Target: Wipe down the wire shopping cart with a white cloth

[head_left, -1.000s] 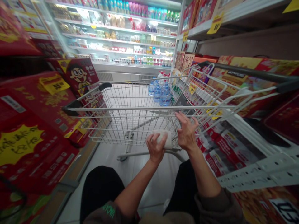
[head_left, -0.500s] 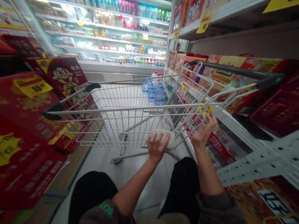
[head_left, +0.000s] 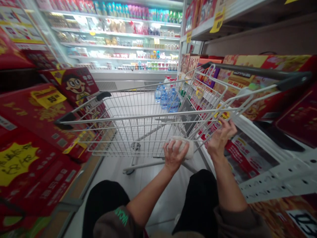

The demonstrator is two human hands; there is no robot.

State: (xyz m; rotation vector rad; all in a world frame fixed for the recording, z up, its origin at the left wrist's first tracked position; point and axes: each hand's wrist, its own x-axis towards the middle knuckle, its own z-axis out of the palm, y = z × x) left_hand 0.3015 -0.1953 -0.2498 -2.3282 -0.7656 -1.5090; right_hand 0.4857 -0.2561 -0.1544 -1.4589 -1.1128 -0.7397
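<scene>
A wire shopping cart (head_left: 138, 116) stands sideways before me, with dark plastic corners and a dark handle bar at the right. My left hand (head_left: 175, 153) is wrapped over a folded, fluffy white cloth (head_left: 189, 150) and presses it against the cart's lower side wires. Farther right, my right hand (head_left: 221, 137) has its fingers curled at the cart's corner frame, just under the top rail; part of its grip is hidden. Nothing lies in the visible part of the basket.
Red gift boxes (head_left: 47, 115) with yellow price tags are stacked close on the left. White metal shelving (head_left: 284, 180) with boxed goods runs along the right. Large blue water bottles (head_left: 173, 100) stand on the floor beyond the cart, before a lit refrigerated display (head_left: 119, 76).
The whole view has shifted, so cart and hands appear slightly farther right. Against the cart, the left hand with the cloth and the right hand have hardly moved.
</scene>
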